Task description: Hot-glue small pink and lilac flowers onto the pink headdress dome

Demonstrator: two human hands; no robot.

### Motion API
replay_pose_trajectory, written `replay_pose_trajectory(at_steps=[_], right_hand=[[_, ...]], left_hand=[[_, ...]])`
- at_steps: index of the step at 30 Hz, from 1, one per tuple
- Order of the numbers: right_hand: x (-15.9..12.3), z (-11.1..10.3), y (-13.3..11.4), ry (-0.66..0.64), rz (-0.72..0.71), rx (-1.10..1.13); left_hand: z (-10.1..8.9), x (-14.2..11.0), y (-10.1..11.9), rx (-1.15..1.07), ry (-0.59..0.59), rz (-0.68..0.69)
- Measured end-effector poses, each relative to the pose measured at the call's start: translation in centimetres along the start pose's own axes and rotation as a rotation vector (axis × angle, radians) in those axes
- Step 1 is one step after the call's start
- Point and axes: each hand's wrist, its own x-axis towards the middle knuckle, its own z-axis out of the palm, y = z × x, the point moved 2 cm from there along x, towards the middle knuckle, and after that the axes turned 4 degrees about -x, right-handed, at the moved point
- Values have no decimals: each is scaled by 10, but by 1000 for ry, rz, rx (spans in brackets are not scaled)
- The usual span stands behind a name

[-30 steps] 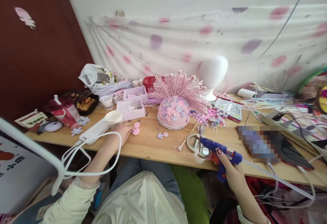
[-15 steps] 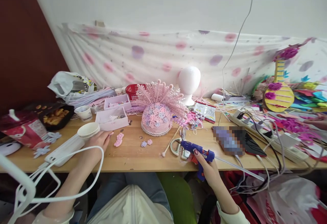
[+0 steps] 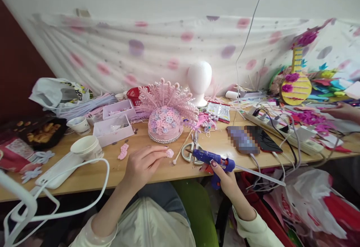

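Note:
My left hand (image 3: pixel 144 164) is pinched on a small pale pink flower (image 3: pixel 169 153) above the table's front part. My right hand (image 3: pixel 225 177) is wrapped round a blue glue gun (image 3: pixel 210 158), its nozzle pointing left towards the flower, apart from it. A clear glue stick (image 3: pixel 260 174) juts from the gun's back. Behind my hands stands a pink headdress (image 3: pixel 165 123) covered in pink and lilac flowers, with pearls along its rim and fuzzy plumes on top. Scissors (image 3: pixel 188 152) lie just behind the nozzle. A joined row of pink flowers (image 3: pixel 123 151) lies left of my left hand.
Paper cups (image 3: pixel 87 147), open white boxes (image 3: pixel 112 132) and a food tray (image 3: pixel 45 132) fill the left side. A white foam head (image 3: pixel 199 80) stands behind the headdress. Phones (image 3: pixel 264 139) and a power strip (image 3: pixel 284 132) lie right. Another person's hand (image 3: pixel 341 112) shows far right.
My left hand has moved right from beside the paper cups and now holds a pink flower. My right hand keeps the glue gun in nearly the same place. The view has shifted slightly.

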Motion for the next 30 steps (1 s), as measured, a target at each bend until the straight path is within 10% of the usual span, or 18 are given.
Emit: replay_pose_trajectory(at_steps=[30], right_hand=[[-7, 7, -14, -121, 63, 12]], left_hand=[[12, 12, 15, 40, -44, 49]])
